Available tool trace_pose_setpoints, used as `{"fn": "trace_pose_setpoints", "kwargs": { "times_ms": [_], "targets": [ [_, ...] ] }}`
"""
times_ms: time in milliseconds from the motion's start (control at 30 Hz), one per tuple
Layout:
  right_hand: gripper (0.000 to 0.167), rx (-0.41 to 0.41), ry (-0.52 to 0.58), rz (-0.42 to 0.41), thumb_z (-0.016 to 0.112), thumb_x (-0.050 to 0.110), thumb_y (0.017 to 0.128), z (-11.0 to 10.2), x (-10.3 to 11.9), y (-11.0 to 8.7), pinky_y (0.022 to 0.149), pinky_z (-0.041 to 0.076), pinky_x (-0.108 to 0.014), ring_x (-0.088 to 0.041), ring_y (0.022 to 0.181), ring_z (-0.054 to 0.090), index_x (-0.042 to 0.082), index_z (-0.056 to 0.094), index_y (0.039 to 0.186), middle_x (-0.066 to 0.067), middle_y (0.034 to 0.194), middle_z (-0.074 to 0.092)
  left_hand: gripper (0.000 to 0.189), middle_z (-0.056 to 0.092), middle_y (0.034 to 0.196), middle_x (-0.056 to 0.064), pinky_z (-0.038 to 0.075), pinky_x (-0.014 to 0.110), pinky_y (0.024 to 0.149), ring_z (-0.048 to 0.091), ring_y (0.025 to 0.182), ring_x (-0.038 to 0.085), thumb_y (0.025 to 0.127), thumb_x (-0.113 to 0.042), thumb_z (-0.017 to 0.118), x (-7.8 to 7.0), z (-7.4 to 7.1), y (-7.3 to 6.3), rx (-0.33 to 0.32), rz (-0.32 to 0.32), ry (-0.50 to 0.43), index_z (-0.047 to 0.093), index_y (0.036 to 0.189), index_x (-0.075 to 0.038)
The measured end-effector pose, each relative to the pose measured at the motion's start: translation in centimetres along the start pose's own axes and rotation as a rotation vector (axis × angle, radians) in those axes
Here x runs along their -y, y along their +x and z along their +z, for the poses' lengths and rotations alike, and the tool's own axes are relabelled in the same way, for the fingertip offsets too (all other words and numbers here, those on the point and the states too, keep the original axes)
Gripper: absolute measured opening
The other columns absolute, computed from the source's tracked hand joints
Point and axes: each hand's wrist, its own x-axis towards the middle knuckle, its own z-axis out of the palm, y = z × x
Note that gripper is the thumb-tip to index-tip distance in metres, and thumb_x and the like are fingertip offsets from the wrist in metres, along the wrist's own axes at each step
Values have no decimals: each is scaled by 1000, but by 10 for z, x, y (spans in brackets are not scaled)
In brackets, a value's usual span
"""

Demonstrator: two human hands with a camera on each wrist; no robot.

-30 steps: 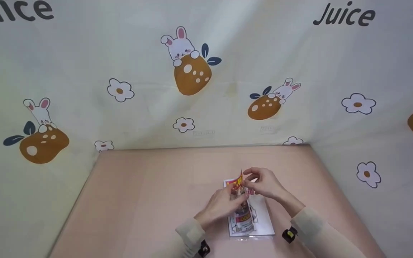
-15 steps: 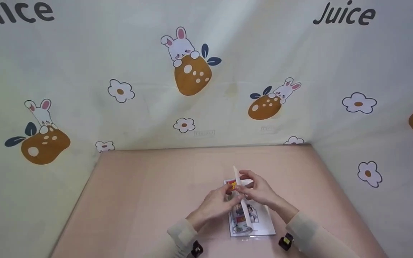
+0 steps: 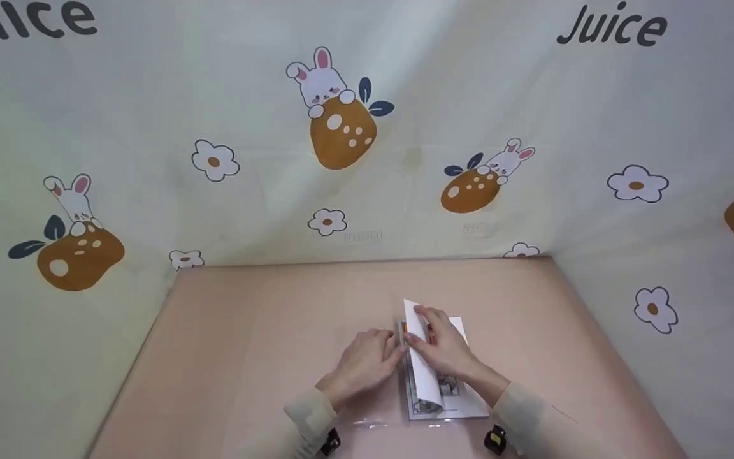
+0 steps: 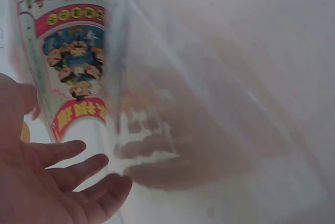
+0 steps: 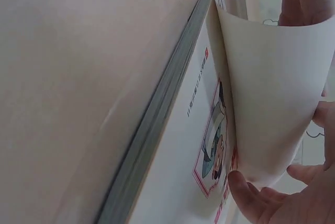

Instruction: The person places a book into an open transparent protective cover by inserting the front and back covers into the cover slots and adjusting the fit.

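Observation:
A thin picture book [image 3: 469, 389] lies on the pink tabletop, its front cover [image 3: 421, 376] lifted and curling over to the left. In the left wrist view the colourful printed face of this cover [image 4: 78, 51] shows beside a clear plastic film [image 4: 209, 109]. My right hand [image 3: 446, 344] has its fingertips spread against the cover's plain white inner side, also seen in the right wrist view. Just left of the book, my left hand [image 3: 364, 360] holds nothing, fingers gently bent, fingertips close by the cover's edge. A printed title page [image 5: 207, 145] shows under the cover.
The pink tabletop [image 3: 265, 344] stretches around the book. Behind and at both sides hangs a cloth [image 3: 265, 95] printed with rabbits, fruit and flowers. The clear film shows shiny edges near the book's bottom.
The cover has swung from right to left, now showing its white inner side. My right hand has moved left with it; my left hand has let go and drawn off to the left.

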Motion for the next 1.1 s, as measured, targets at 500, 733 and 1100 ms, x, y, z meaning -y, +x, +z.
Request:
{"fn": "trace_pose_setpoints", "kwargs": {
  "times_ms": [500, 733, 1100],
  "targets": [
    [71, -33, -137, 28, 78, 40, 103, 28, 12, -4, 119, 44, -82, -58, 152, 51, 3, 58, 160, -31, 171, 45, 100, 25, 181, 38, 30, 63, 139, 20, 172, 55, 106, -60, 66, 11, 2, -16, 139, -324, 335, 36, 168, 13],
    [65, -18, -160, 18, 75, 35, 104, 39, 16, -4, 122, 46, -75, -56, 156, 46, 3, 60, 159, -28, 175, 42, 127, 9, 185, 35, 15, 65, 143, 8, 176, 52, 97, -79, 65, 22, 7, -18, 206, -377, 264, 19, 174, 11],
    [63, -20, -239, 29, 70, 27, 104, 54, 17, -1, 124, 38, -82, -60, 158, 41, 1, 58, 160, -29, 177, 38, 97, -3, 187, 32, 2, 67, 143, -4, 177, 51, 113, -57, 47, 31, 10, -26, 187, -341, 181, 13, 176, 8]
  ]
}}
